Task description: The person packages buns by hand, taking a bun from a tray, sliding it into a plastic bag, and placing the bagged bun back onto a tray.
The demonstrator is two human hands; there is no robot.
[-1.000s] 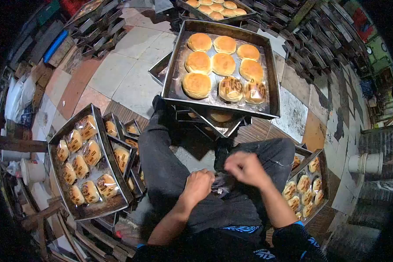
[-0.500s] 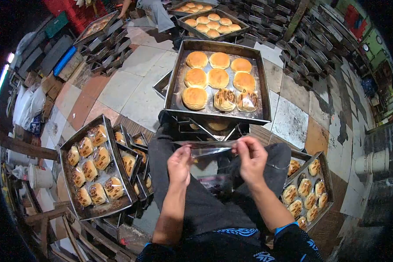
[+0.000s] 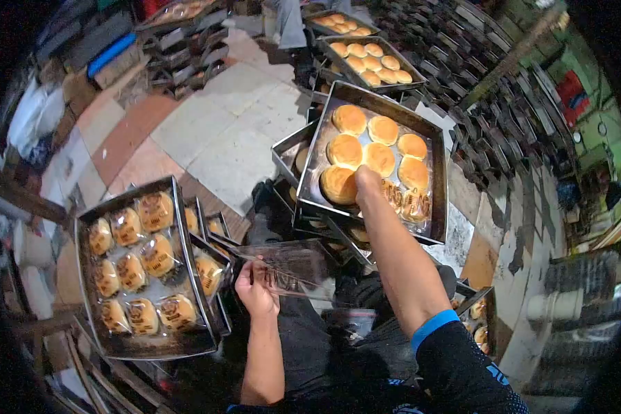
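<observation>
My left hand (image 3: 258, 290) grips a clear plastic bag (image 3: 293, 265) with dark print, which stretches out to the right above my lap. Reaching forward, my right hand (image 3: 368, 183) is at the near-left bun (image 3: 339, 184) in the metal tray (image 3: 443, 196). It presses against that bun's right side, its fingers partly hidden behind the hand. Several bare golden buns (image 3: 378, 160) lie in the same tray. Beside my right wrist sit two bagged buns (image 3: 414, 204) with brown print.
To the left, a tilted tray (image 3: 84, 276) of bagged buns rests on other trays. Another tray of bagged buns (image 3: 480, 335) stands low at the right. Further trays of bare buns (image 3: 374, 63) are at the back, and stacked empty trays (image 3: 510, 117) line the right.
My right hand has left the plastic bag and gone forward to the near-left bun. My left hand has moved left and down with the bag. The view has shifted.
</observation>
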